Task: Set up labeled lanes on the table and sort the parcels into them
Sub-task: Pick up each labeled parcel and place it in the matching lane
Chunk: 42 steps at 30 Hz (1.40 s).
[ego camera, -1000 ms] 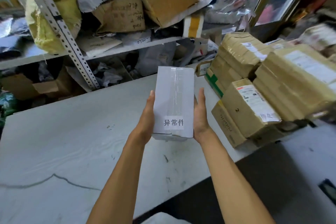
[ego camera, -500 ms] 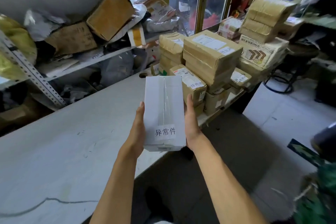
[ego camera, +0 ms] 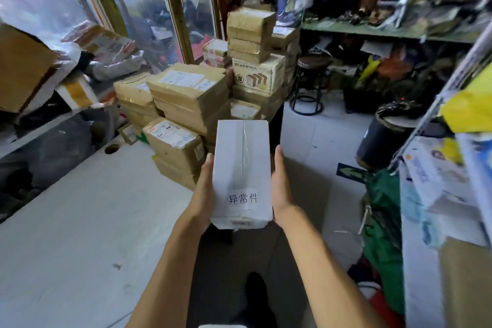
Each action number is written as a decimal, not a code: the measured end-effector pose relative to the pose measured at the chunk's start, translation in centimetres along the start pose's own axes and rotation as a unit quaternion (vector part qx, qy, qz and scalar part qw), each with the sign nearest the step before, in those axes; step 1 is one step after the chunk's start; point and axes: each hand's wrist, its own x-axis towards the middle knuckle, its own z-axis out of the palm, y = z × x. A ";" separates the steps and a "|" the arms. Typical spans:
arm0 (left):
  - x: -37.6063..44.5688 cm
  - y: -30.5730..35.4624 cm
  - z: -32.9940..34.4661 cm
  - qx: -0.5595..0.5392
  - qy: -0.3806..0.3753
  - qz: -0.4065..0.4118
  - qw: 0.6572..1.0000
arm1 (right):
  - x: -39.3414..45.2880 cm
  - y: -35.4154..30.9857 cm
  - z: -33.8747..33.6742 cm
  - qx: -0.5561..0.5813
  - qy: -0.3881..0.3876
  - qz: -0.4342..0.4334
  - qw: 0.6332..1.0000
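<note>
I hold a white taped box (ego camera: 241,165) lengthwise between both palms, a paper label with handwritten characters near its close end. My left hand (ego camera: 204,194) presses its left side and my right hand (ego camera: 279,186) its right side. The box hangs past the right front corner of the white table (ego camera: 80,221), over the floor. A heap of brown cardboard parcels (ego camera: 186,104) with shipping labels is stacked on the table's far right end, just beyond the box.
More parcels are piled higher behind the heap (ego camera: 253,42). A metal stool (ego camera: 311,80) and a dark bin (ego camera: 383,141) stand on the tiled floor to the right. A shelf with packages (ego camera: 452,194) lines the right side. Cluttered racks (ego camera: 53,74) run behind the table.
The view has swung right, away from the table's middle toward its right end and the floor. The white box has stayed clasped in both hands and now hangs off the table's edge.
</note>
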 end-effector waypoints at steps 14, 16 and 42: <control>14.5 2.2 14.8 0.029 -0.218 -0.044 0.974 | 6.4 -9.2 -13.2 0.066 0.169 -0.123 0.976; 16.9 3.0 16.4 0.024 -0.233 -0.038 0.971 | 7.9 -11.2 -14.2 0.075 0.187 -0.125 0.972; 34.6 5.6 26.4 0.026 -0.280 -0.095 0.955 | 21.7 -19.5 -23.9 0.117 0.236 -0.086 0.961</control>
